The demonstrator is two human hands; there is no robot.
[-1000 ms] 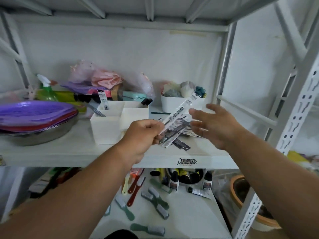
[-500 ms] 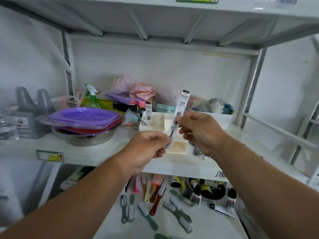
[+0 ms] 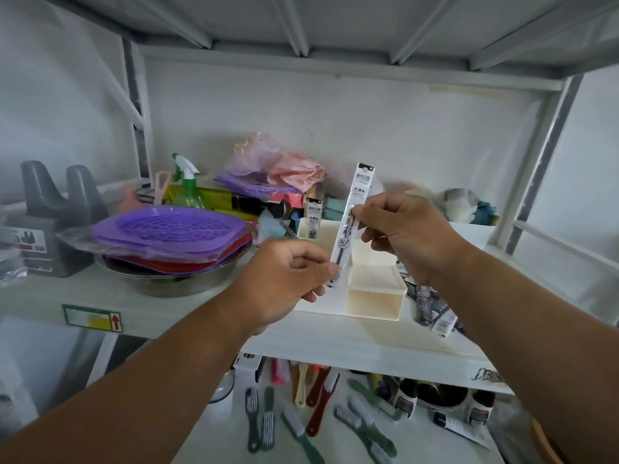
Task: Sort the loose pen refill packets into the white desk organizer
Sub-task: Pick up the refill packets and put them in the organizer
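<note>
Your left hand [image 3: 284,279] and right hand [image 3: 407,236] both pinch one refill packet [image 3: 353,219] upright before the white organizer [image 3: 373,296]. Loose packets [image 3: 432,309] lie just right; purple trays [image 3: 170,234] left.

This looks like a shop stockroom: a white metal shelf rack [image 3: 351,343] carries stacked purple plastic trays [image 3: 170,231] near its left edge, and many brushes [image 3: 301,426] lie on the lower shelf.

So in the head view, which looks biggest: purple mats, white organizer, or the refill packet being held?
1. Purple mats
2. White organizer
3. Refill packet, though it is nearer the camera, so it looks larger than it is.
</note>
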